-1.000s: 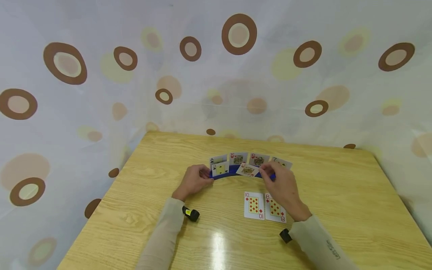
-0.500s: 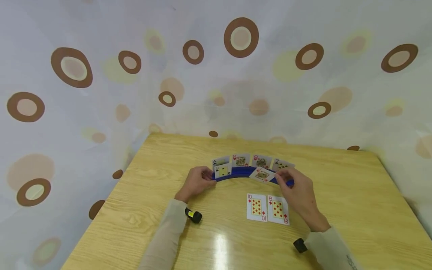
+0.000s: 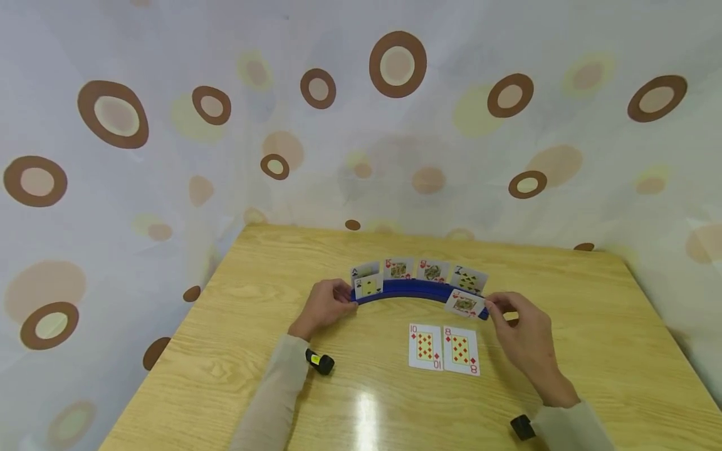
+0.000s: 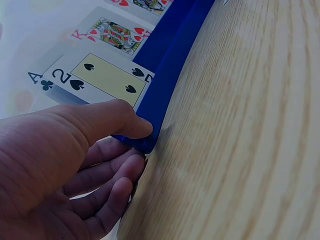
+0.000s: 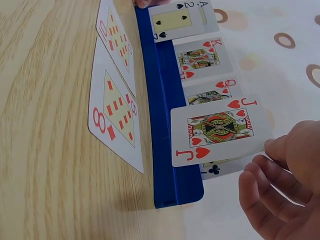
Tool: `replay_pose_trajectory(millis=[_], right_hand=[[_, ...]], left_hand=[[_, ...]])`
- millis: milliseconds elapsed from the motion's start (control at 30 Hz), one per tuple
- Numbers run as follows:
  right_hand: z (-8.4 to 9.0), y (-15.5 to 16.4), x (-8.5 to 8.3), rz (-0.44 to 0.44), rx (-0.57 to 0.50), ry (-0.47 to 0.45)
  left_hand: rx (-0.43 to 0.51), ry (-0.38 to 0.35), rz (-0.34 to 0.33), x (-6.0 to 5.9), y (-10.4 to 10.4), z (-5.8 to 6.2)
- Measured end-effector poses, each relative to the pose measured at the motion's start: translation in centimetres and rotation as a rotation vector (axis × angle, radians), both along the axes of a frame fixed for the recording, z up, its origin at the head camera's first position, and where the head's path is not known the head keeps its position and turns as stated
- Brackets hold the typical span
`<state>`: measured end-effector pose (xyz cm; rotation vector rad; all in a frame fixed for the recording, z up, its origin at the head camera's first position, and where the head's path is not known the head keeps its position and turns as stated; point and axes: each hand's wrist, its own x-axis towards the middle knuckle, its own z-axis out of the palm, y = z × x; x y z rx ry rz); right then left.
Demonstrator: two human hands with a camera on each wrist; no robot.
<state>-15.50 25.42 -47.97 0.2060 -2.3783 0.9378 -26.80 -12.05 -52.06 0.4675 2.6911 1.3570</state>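
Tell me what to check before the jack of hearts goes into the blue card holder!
1. Jack of hearts firmly held: ok, the right hand pinches its edge.
2. Blue card holder steadied: ok, the left hand grips its left end.
3. Card facing the person: ok, its face shows in the head view.
4. Room at the right end: cannot tell, the jack covers the seven of clubs standing there.
5. Cards already standing: ok, the two of spades, the king of hearts and the queen stand in the holder.
6. Ten of diamonds and eight of diamonds out of the way: ok, flat on the table in front of the holder.
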Motion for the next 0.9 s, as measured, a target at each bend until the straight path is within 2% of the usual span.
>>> replay_pose_trajectory(millis=[333,467,700,900], right_hand=[[0.9,1.4,1.0,-0.035,-0.009,-0.069],[1.2,2.3,1.0,-0.003,-0.003,-0.086],[1.1,5.7,1.1,0.042,0.008,-0.28],[0.1,7.8,0.8,0.053,-0.017,-0.386]], left_hand=[[0.007,-0.002,0.01,0.2,0.1,0.1],[0.011,-0.002,0.011,0.2,0.1,0.1],[0.012,-0.001,0.01,0.5,0.1,-0.1],[0.019,0.007,0.014,0.3,0.2,-0.1]])
